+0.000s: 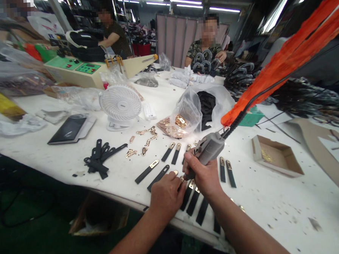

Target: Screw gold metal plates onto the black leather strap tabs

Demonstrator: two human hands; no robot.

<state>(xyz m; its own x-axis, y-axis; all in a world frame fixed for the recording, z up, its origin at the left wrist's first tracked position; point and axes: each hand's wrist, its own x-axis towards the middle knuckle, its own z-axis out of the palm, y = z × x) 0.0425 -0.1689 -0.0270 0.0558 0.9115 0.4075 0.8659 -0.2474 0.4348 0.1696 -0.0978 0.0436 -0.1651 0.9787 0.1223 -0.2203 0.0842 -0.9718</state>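
My right hand (202, 174) is wrapped around a grey electric screwdriver (212, 146), its tip pointing down and left. My left hand (166, 193) is closed by that tip, pinching a black strap tab whose gold plate (175, 172) shows just past the fingers; most of the tab is hidden. Beside my left hand lie a black strap tab without a plate (158, 178) and one with a gold plate (147, 171). More plated tabs (194, 201) lie beneath my right wrist, and others (231, 173) sit to its right.
Black tabs are piled (103, 157) at left near loose gold plates (147, 141). Behind are a white fan (121, 105), a bag of gold plates (172, 127) and a cardboard box (277, 157). An orange-wrapped cord (279, 62) rises right. Two people sit across the table.
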